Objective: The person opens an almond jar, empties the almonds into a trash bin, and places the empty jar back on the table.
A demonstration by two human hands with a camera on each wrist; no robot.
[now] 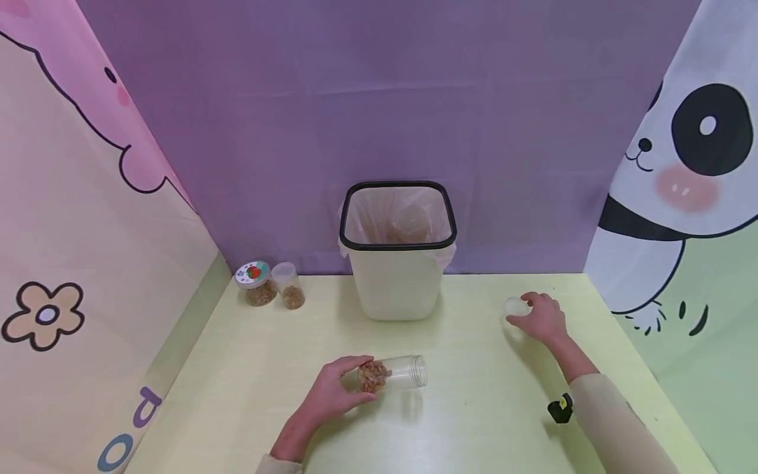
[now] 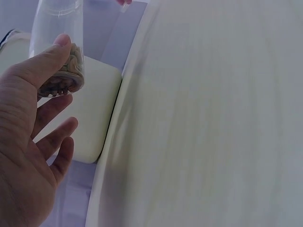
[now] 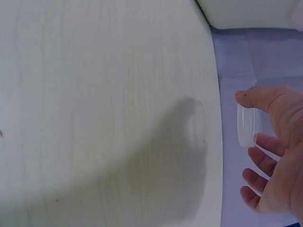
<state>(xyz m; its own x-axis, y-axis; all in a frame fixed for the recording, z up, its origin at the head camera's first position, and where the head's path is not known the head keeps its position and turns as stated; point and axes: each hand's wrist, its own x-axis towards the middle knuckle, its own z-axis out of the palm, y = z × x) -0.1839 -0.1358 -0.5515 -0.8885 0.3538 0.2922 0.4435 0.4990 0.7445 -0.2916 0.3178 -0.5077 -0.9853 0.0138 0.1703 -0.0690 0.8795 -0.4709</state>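
L hand [image 1: 337, 394] grips base end of clear plastic jar [image 1: 397, 373], held over worktop [image 1: 474, 401], long axis sideways, mouth toward R hand [image 1: 541, 320], which pinches translucent lid [image 1: 515, 307] near back R corner, well apart.

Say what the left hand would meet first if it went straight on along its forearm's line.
The left hand would probably meet the pale bin's front, the clear jar it holds likely touching first; its height over the table is hard to judge.
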